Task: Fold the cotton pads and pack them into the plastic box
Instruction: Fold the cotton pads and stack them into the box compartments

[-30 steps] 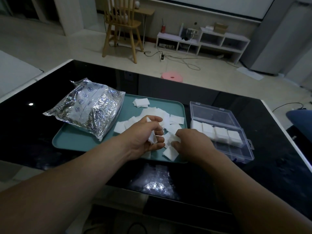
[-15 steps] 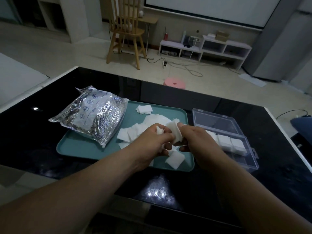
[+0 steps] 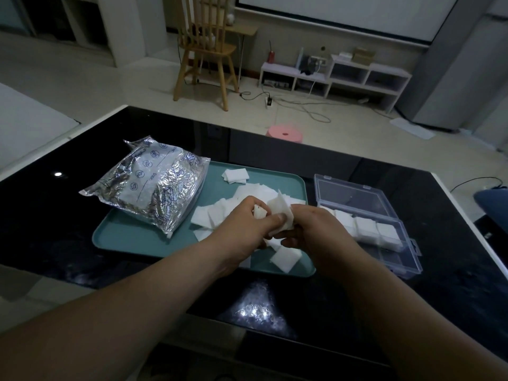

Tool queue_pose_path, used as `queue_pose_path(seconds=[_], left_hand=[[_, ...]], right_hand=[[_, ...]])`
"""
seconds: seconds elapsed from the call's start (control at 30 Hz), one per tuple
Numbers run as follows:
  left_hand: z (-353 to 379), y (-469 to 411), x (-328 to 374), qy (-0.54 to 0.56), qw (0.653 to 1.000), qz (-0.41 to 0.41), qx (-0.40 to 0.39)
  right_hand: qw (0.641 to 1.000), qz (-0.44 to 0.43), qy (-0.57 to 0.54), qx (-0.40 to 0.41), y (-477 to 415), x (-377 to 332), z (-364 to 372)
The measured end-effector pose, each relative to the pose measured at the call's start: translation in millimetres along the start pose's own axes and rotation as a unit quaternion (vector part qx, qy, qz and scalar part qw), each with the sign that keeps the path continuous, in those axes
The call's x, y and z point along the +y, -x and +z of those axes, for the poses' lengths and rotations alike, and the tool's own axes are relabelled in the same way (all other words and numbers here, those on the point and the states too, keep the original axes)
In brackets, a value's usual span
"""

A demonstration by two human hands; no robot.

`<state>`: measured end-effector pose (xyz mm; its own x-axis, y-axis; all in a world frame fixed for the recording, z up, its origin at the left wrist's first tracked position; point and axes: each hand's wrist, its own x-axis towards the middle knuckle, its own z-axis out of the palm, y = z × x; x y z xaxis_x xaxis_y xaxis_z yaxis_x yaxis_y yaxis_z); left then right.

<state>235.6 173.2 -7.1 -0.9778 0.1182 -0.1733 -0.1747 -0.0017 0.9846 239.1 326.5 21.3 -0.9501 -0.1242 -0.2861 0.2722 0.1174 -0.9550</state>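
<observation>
Both hands meet above the teal tray (image 3: 123,237), holding one white cotton pad (image 3: 280,209) that stands up between them. My left hand (image 3: 244,226) pinches its lower left side with the thumb, and a second folded pad (image 3: 259,211) is tucked in its fingers. My right hand (image 3: 313,229) grips the pad's right edge. Several loose pads (image 3: 209,215) lie scattered on the tray, one (image 3: 286,258) near its front edge. The clear plastic box (image 3: 357,193) stands open to the right, with a row of folded pads (image 3: 365,226) in its front half.
A crinkled silver foil bag (image 3: 151,185) rests on the tray's left part. The tray and box sit on a glossy black table (image 3: 55,215). Beyond the far edge are a pink stool (image 3: 284,133), a wooden chair (image 3: 206,53) and a low white shelf (image 3: 335,75).
My right hand lifted a pad off the tray and both hands came together above it. The pad now stands raised between them.
</observation>
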Motion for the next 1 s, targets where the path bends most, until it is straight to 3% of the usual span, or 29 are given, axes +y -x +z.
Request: queue_pose_path(seconds=[0.27,0.5,0.83,1.0], left_hand=[[2.3,3.3,3.1,0.006,1.0,-0.004,-0.018],[0.9,3.3,2.1,0.012,1.0,-0.015,-0.023],[-0.3,3.2,3.7,-0.017,0.999,0.013,0.026],[-1.7,4.2,4.1,-0.033,0.999,0.022,0.027]], right_hand=[[0.995,0.004,0.084,0.054,-2.2,4.4,-0.7],[0.959,-0.091,0.243,0.115,1.6,3.3,5.3],[0.998,-0.023,0.051,0.034,3.1,1.5,5.3],[0.998,0.006,0.059,-0.001,5.3,-1.1,7.6]])
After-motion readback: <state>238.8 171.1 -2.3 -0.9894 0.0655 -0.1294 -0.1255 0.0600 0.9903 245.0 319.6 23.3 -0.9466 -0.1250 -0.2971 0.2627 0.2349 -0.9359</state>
